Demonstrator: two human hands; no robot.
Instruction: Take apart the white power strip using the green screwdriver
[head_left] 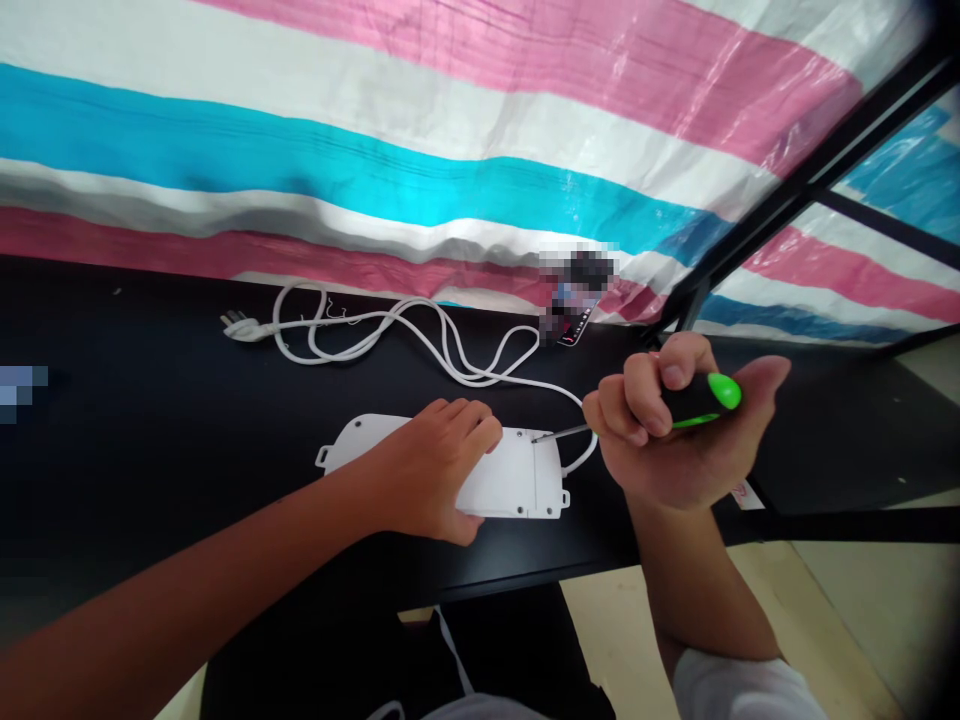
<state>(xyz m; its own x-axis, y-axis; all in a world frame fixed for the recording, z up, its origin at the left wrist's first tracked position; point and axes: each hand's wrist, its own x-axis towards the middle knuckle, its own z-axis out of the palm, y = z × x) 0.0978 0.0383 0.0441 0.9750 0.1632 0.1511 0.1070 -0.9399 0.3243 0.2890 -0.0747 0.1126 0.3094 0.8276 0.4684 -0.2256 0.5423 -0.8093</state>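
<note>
A long white case [499,490] is lying on the black table [525,553] directly under the left hand [431,470], screw-studded face up, with a small loop sticking out at each end. The left fingers are clamping it, bending over its top near the far edge while the thumb is pressing by the near edge. To the right of those fingers, the tip of a screwdriver [712,400] is pointing at a seam near the case's far edge; whether it is sitting in a screw is too small to tell. The right hand [679,440] is gripping the black-and-green handle, its fingers curling closed around it and the thumb sticking outward. Just left of the right fingers, a white cord [472,378] is leaving the case's end and looping beyond the left fingers to a plug [244,326]. A partly blurred phone [576,322] is resting beyond the right fingers, and farther out a striped sheet [420,170] is hanging behind everything.
</note>
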